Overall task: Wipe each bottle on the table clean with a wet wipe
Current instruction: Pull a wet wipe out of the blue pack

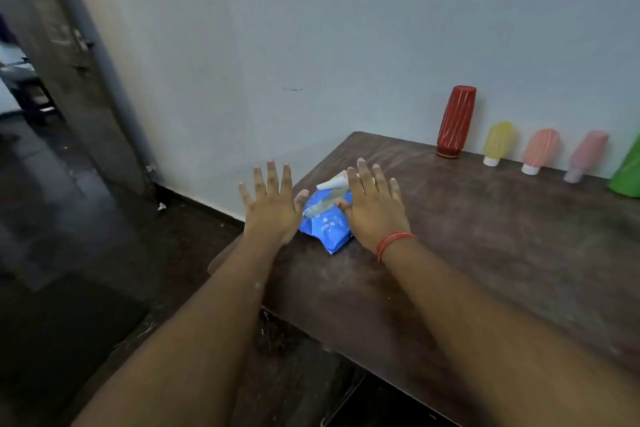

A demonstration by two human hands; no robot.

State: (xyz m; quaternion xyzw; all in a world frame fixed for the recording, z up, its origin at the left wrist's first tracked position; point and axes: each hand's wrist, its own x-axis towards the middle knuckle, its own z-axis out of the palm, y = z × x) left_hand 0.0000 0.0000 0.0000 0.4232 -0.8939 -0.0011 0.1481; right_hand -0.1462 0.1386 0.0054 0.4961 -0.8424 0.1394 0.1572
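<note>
Both forearms reach forward over the near edge of the dark wooden counter (485, 253). The left hand (273, 201) is spread flat, palm down, fingers straight and apart, its grip wide and holding nothing; whether its thumb touches the pack cannot be told. The right hand (375, 204), with a red thread band (393, 243) at the wrist, is likewise spread, fingers straight, nothing clasped, lying over the right side of the blue wet wipe pack (323, 222), which sits between the two hands near the counter's left edge. A white wipe (334, 182) sticks up from the pack's top, just beside the right fingers. Farther back, well apart from the hands, bottles stand in a row along the wall: a red bottle (455, 121), a yellow bottle (498, 142), an orange bottle (539, 151), a pink bottle (587, 154), and a green bottle (627, 173) cut by the frame edge
</note>
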